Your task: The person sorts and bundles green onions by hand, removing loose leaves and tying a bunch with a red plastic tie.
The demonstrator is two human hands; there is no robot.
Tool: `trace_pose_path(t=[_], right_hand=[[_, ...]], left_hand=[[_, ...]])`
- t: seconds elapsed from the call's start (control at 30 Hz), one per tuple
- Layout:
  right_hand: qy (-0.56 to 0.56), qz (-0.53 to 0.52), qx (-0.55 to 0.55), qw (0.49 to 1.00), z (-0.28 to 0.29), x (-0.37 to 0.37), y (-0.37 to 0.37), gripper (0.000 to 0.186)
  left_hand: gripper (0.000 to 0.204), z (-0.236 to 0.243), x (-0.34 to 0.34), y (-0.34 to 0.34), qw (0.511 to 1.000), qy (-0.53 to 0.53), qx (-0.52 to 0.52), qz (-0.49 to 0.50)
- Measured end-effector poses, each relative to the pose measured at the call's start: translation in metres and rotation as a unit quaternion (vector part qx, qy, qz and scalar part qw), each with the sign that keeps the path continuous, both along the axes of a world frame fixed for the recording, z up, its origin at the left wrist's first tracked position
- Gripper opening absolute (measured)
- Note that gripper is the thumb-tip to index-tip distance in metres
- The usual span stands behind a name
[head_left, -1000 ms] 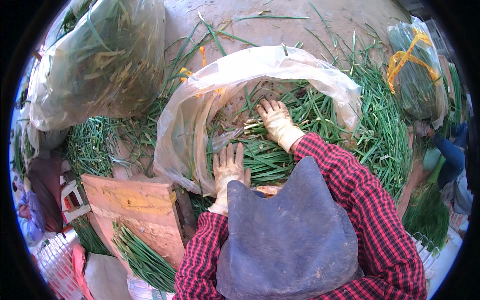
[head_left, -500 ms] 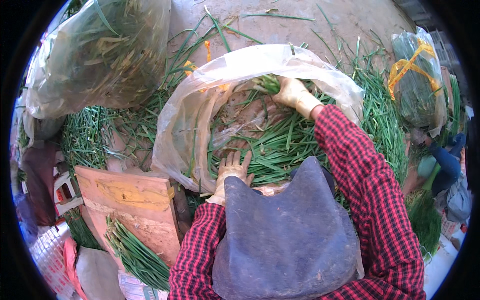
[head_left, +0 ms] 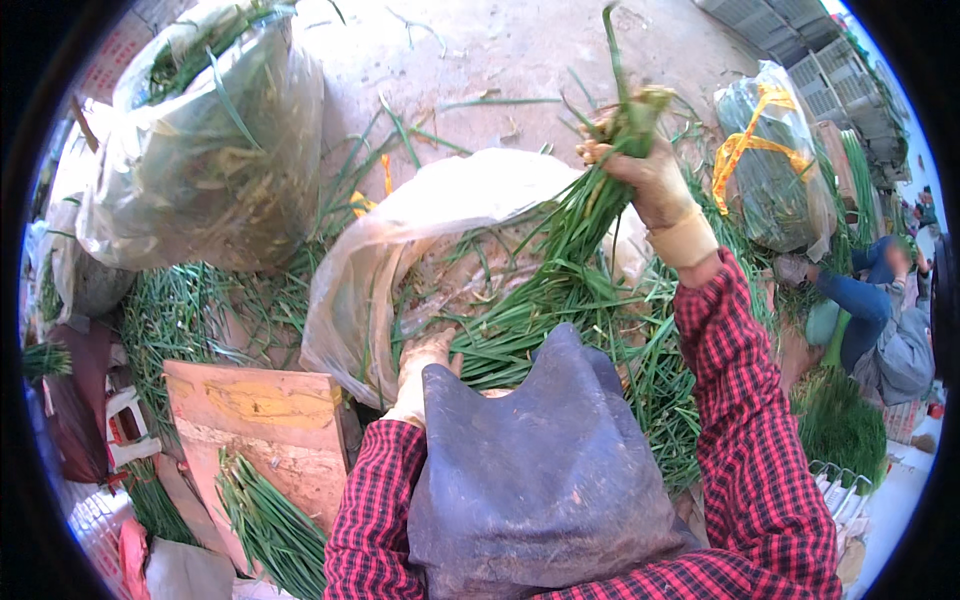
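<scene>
Your right hand (head_left: 648,178) is raised above the open clear plastic bag (head_left: 440,215), fingers clamped tight round a bunch of green chives (head_left: 585,225); the cut ends poke up past your fist and the long leaves trail down into the bag's mouth. Your left hand (head_left: 425,362) sits low at the bag's near rim, fingers together and curled on the plastic edge, w/ more loose greens just beside it inside the bag. A dark blue apron (head_left: 545,470) covers your lap between both red plaid sleeves. Left of you lies a wooden board (head_left: 265,430) w/ a small heap of chives (head_left: 262,520) at its lower edge. A 2nd stuffed clear bag (head_left: 215,150) stands at upper left, well apart. Upper right, a wrapped bundle tied w/ yellow strap (head_left: 765,155) rests on the ground, and another person (head_left: 880,320) crouches near the right rim.
</scene>
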State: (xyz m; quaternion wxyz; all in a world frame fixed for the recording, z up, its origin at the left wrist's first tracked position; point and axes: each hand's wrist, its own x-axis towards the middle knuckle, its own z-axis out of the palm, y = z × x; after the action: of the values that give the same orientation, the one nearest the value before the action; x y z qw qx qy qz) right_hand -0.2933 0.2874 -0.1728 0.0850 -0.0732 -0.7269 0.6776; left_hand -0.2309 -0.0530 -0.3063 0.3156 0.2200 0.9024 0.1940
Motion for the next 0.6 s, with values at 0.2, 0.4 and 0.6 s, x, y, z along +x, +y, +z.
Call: trace_pose_path(t=[0.2,0.4,0.6], right_hand=[[0.172,-0.002,-0.273,0.946,0.077,0.021,0.001,0.036],[0.208,0.055,-0.518,0.828,0.139,0.06,-0.064,0.037],[0.249,0.128,-0.53,0.8,0.188,0.129,-0.092,0.048]], left_hand=[[0.054,0.102,-0.039,0.038,0.9,0.004,0.381,0.21],[0.139,0.248,-0.005,0.065,0.91,0.345,0.231,-0.011],[0.092,0.281,0.045,0.025,0.911,0.294,0.287,-0.025]])
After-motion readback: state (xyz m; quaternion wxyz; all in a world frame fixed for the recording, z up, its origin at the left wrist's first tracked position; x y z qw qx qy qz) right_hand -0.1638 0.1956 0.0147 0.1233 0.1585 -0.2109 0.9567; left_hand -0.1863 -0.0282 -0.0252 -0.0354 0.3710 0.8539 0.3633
